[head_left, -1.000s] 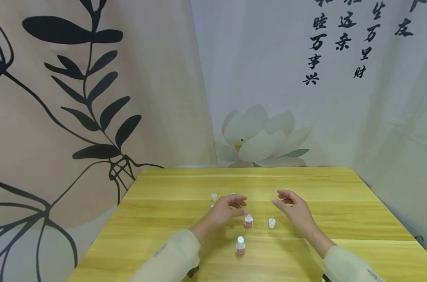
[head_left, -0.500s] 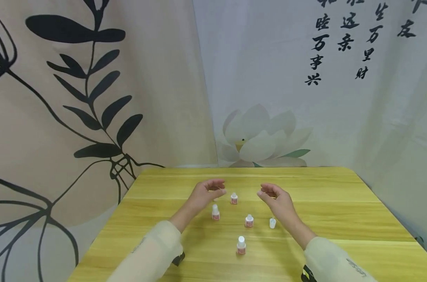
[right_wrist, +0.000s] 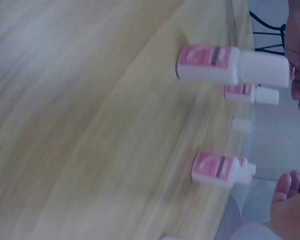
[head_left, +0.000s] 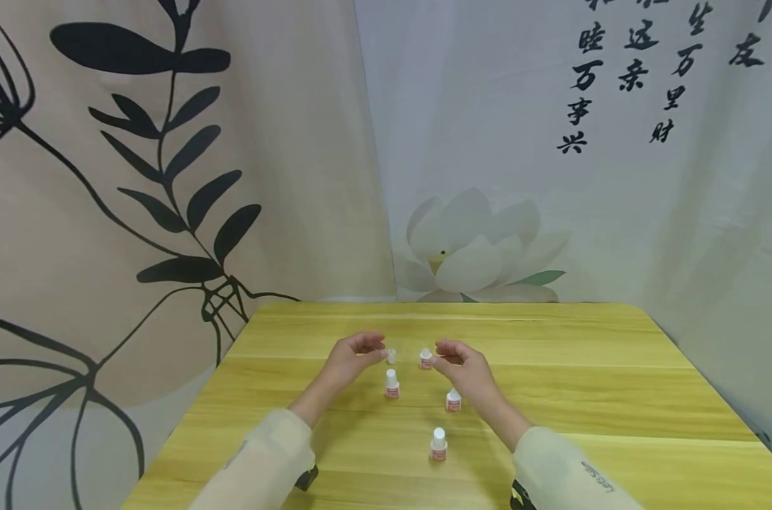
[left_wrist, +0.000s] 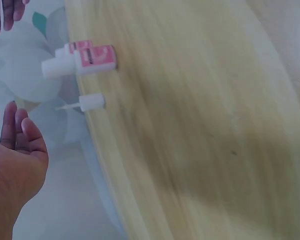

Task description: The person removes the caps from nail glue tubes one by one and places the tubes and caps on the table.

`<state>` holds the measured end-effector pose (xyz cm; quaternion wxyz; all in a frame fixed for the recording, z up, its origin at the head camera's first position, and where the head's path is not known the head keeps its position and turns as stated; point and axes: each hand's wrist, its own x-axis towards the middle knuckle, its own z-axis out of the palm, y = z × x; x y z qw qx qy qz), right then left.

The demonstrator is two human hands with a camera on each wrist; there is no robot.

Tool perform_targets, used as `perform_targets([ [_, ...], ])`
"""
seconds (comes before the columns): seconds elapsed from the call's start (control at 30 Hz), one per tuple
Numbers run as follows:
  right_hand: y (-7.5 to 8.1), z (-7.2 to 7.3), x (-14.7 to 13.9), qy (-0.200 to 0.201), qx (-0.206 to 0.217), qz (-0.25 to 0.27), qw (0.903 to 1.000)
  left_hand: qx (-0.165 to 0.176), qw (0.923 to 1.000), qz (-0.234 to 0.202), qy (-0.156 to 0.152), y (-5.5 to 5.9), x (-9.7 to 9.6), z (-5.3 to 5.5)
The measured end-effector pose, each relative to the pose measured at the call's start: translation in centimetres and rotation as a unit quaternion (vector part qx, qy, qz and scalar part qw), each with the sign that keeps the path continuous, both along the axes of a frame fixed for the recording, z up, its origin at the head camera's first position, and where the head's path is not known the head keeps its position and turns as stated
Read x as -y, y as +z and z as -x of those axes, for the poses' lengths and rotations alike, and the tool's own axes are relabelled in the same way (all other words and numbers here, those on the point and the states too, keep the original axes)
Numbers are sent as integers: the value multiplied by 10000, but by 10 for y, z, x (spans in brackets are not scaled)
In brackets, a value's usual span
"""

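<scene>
Left hand (head_left: 353,360): thumb and fingers parted, gently curved; I could make out nothing held from my remote screen.

Right hand (head_left: 470,370): thumb and fingers likewise parted, nothing gripped.

Loose brush cap (head_left: 391,356), one: stood brush-up toward the far edge of the wooden tabletop (head_left: 583,397), just beside the left fingertips; the left wrist view showed them apart.

Far uncapped bottle (head_left: 426,359), white, pink-labelled: upright toward the far edge, just beside the right thumb; I could not tell whether they touched.

Near uncapped bottle (head_left: 453,401), same make: upright, farther from that far edge, close to the right hand.

Left capped bottle (head_left: 392,384): upright, nearer the left edge than the other bottles.

Front capped bottle (head_left: 438,446): upright, nearest of the four to the near edge.

Change noted over half a second: the right hand had travelled leftward to the far uncapped bottle, and a second loose cap on the right had dropped from the head view's sight. The left hand had drawn slightly left, uncovering the brush cap. The bottles kept their places. In my judgement, attention had shifted to the far pair, with both open bottles still uncapped.
</scene>
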<state>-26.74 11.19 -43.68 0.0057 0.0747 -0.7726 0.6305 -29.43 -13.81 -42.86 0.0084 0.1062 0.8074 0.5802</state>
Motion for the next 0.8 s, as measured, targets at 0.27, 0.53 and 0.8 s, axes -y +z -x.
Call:
perform_targets([
  [0.27,-9,-1,21,260,113,5,9996,216,9994,253,-27,-14,9,-4],
  [0.53,-18,0,32,461,162,-25,9988,228,9993,274,-118,-28,9,-6],
  [0.8,-20,2,38,574,78,-178,9982,477,9977,396,-255,-43,13,-7],
])
